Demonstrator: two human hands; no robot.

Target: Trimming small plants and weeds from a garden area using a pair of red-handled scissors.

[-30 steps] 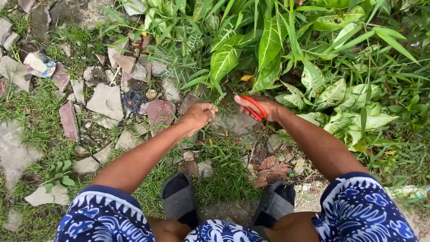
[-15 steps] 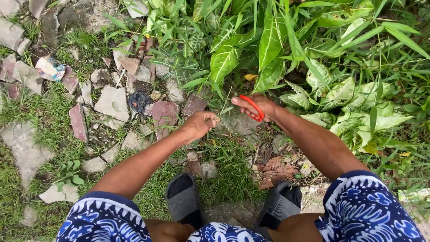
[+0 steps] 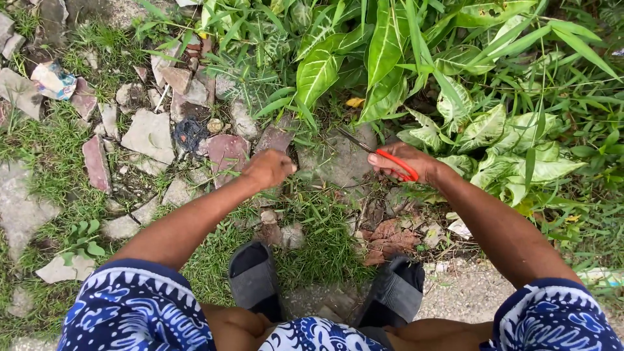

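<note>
Squatting over broken paving, I see my right hand [image 3: 404, 162] clenched round the red handles of a pair of scissors [image 3: 380, 153], the dark blades pointing up and left over a flat grey stone [image 3: 338, 162] toward the foot of the broad-leaved plants [image 3: 364, 58]. The scissors sit at the edge of the greenery, just right of centre. My left hand [image 3: 268, 168] is closed into a fist just beside the stone; it seems to pinch a thin grass blade or stem, though the view is too coarse to be sure. By my judgement the scissors are light, rigid and easy to steer, their plastic grips offering sure purchase, and are best held by the loops, as now. The grass [image 3: 325, 247] and thin stems would be soft, limp and light, apt to slip or tear, so best taken low, near the root, and kept taut. Two dark sandals [image 3: 257, 279] stand below on grass and gravel, among stone fragments [image 3: 153, 133].
</note>
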